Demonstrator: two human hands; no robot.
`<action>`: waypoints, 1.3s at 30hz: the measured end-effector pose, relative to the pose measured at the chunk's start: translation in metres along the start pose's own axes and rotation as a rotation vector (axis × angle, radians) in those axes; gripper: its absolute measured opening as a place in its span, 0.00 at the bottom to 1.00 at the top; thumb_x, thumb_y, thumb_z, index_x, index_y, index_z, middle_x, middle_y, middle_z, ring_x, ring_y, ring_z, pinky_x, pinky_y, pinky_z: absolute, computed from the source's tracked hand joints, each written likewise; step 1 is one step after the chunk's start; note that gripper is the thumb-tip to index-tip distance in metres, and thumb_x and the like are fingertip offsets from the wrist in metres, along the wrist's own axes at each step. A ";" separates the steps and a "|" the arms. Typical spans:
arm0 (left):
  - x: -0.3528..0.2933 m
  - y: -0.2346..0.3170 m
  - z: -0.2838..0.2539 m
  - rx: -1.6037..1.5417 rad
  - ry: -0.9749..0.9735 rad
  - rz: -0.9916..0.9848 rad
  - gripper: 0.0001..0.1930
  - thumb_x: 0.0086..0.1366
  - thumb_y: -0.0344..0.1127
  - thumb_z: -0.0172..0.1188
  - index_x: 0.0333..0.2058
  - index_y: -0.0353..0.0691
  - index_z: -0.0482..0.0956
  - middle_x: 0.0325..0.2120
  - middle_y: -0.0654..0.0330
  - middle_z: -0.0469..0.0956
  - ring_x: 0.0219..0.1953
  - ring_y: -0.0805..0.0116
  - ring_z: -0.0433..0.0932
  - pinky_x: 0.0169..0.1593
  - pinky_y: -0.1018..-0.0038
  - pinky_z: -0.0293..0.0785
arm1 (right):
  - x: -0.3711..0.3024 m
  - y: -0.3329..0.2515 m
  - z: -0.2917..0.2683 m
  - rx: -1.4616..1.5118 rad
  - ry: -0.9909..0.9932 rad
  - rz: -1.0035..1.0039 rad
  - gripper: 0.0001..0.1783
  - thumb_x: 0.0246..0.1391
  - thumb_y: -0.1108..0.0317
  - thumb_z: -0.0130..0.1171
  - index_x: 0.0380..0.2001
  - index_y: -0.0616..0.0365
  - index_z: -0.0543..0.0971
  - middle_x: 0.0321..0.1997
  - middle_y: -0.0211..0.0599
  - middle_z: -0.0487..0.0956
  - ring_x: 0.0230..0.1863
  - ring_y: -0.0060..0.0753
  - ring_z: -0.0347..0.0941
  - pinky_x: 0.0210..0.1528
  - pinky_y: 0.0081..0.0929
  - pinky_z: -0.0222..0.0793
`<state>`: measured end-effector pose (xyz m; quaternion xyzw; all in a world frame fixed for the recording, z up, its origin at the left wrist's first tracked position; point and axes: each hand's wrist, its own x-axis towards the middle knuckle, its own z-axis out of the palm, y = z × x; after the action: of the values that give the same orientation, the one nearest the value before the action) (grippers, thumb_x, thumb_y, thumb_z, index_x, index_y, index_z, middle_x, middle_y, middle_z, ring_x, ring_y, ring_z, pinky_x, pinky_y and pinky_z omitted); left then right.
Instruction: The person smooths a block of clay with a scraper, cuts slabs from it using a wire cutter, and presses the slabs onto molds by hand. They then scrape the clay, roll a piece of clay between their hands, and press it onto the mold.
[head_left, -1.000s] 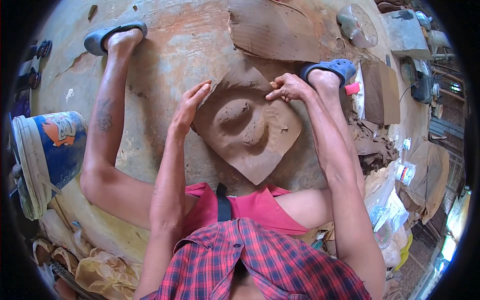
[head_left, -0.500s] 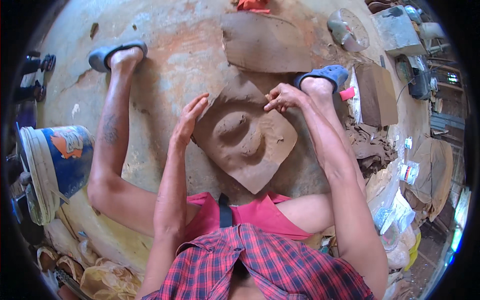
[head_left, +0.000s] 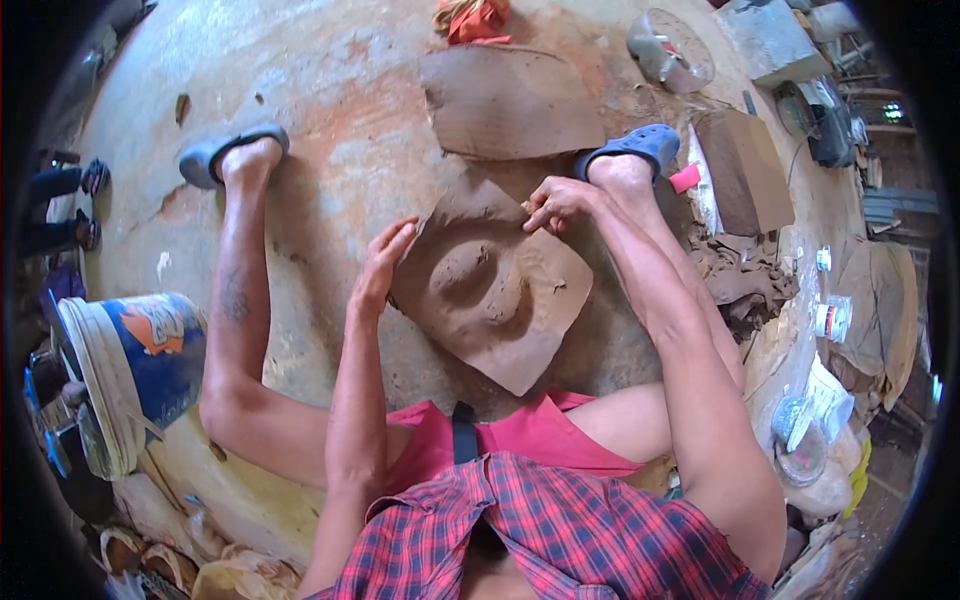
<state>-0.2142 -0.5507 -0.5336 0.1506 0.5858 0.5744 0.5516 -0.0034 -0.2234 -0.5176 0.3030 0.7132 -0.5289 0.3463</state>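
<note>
Two hands at a clay slab laid on the floor between the legs

Near the left edge of the floor that is in sight, a blue and white bucket (head_left: 160, 370) is placed outside the left leg, probably to keep it within reach but away from the clay. The left leg (head_left: 235, 300) is bent and spread, which seems to leave a free place for the work.

The left hand (head_left: 383, 260) is next. Its fingers are nearly straight and rather loose, and they rest along the upper left edge of the clay slab (head_left: 490, 285); it does not grip, so I judge that it only steadies this side. The slab lies on the middle of the floor, with one corner toward the pink shorts (head_left: 540, 438), perhaps so that both far edges come easily to the hands. Rounded raised forms stand on its face.

Beyond it lies another clay sheet (head_left: 512, 100), apart from the busy place. The right hand (head_left: 553, 205) is at the upper right edge, with fingers curled and the tips close together; whether a small thing is pinched there, I cannot tell.

Toward the right edge of the floor, outside the right leg, are a brown block (head_left: 745, 170) and a heap of clay lumps (head_left: 745, 275), maybe put aside as stock
</note>
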 end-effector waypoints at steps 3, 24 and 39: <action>0.004 0.001 -0.007 0.046 0.018 0.033 0.30 0.75 0.53 0.59 0.66 0.39 0.75 0.63 0.54 0.76 0.68 0.61 0.70 0.71 0.67 0.62 | -0.001 -0.019 -0.006 -0.018 -0.039 0.107 0.22 0.50 0.51 0.81 0.29 0.58 0.84 0.24 0.31 0.82 0.25 0.24 0.80 0.29 0.27 0.78; -0.003 0.003 0.003 -0.014 0.019 -0.047 0.27 0.75 0.51 0.60 0.63 0.39 0.78 0.57 0.57 0.80 0.60 0.67 0.76 0.64 0.69 0.71 | 0.002 -0.014 0.000 -0.076 -0.072 0.159 0.21 0.52 0.48 0.79 0.36 0.54 0.89 0.24 0.31 0.82 0.27 0.27 0.83 0.28 0.28 0.77; 0.001 -0.002 0.011 0.035 0.025 -0.006 0.30 0.73 0.53 0.61 0.64 0.37 0.76 0.59 0.55 0.78 0.66 0.64 0.71 0.70 0.67 0.62 | 0.004 0.014 -0.007 0.039 -0.062 0.087 0.21 0.53 0.51 0.79 0.34 0.60 0.88 0.27 0.36 0.85 0.28 0.28 0.84 0.29 0.26 0.80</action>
<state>-0.2050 -0.5450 -0.5332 0.1513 0.6030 0.5643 0.5431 0.0042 -0.2133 -0.5267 0.3237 0.6778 -0.5365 0.3847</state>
